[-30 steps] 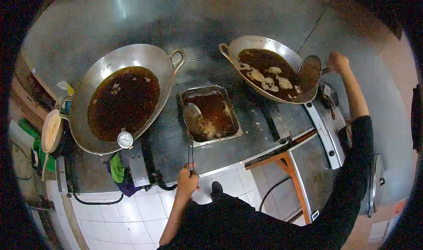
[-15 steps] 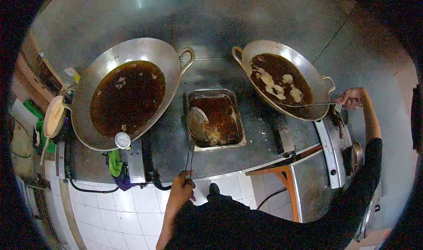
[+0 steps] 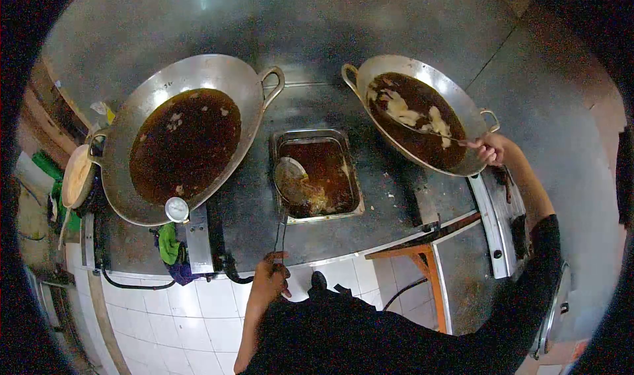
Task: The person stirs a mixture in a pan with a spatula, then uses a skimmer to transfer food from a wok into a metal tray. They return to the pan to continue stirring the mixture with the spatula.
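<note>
My left hand [image 3: 269, 279] is closed around the thin wire handle of a round strainer [image 3: 289, 177]. The strainer's bowl rests in a rectangular metal pan [image 3: 358, 211] of brown oil, with pale foam beside it. Over the rim of the right wok [image 3: 472, 111], my right hand [image 3: 490, 150] grips a long-handled metal utensil [image 3: 452, 139]. Its far end lies among pale pieces of food [image 3: 396, 107] in the dark oil, so its head cannot be made out clearly.
A larger wok [image 3: 142, 104] of dark oil stands at left, with a dial thermometer [image 3: 177, 210] at its near rim. A bowl [image 3: 78, 177] of pale content sits beyond it. Green and purple cloths [image 3: 172, 249] hang at the counter's front edge.
My right hand has moved left and slightly up, carrying the utensil further across the right wok. The pale pieces have shifted in the oil. My left hand stays nearly in place.
</note>
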{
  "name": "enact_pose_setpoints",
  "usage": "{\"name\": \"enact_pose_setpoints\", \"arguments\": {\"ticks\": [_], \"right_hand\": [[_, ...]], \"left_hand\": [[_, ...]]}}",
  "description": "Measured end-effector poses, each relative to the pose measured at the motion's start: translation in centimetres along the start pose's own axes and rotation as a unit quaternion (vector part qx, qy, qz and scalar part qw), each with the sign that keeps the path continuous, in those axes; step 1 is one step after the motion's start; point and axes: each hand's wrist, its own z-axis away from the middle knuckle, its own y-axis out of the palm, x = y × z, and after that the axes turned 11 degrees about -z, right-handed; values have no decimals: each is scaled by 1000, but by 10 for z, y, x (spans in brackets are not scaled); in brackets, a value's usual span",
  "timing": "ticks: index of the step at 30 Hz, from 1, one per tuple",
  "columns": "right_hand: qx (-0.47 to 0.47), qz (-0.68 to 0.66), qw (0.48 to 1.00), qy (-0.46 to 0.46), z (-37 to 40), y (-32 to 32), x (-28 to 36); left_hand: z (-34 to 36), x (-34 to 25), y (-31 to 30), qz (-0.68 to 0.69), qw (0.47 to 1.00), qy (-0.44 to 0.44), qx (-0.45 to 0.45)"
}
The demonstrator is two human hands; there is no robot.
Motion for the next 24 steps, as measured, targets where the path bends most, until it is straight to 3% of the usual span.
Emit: {"name": "enact_pose_setpoints", "arguments": {"ticks": [5, 7, 10, 12, 16, 24], "right_hand": [[15, -80, 993, -81, -31, 9, -3], [3, -84, 991, -108, -42, 17, -5], [-7, -56, 981, -185, -47, 35, -12], [-96, -89, 958, -253, -55, 48, -15], [-120, -119, 934, -316, -61, 53, -22], [-113, -128, 916, -362, -57, 55, -24]], "left_hand": [[2, 1, 1, 10, 1000, -1, 1], [0, 4, 3, 27, 998, -65, -3], [3, 8, 8, 20, 999, -35, -17], [4, 10, 10, 7, 999, -25, -19], [0, 25, 16, -56, 998, 1, -35], [-1, 32, 17, -10, 999, -17, -36]]}}
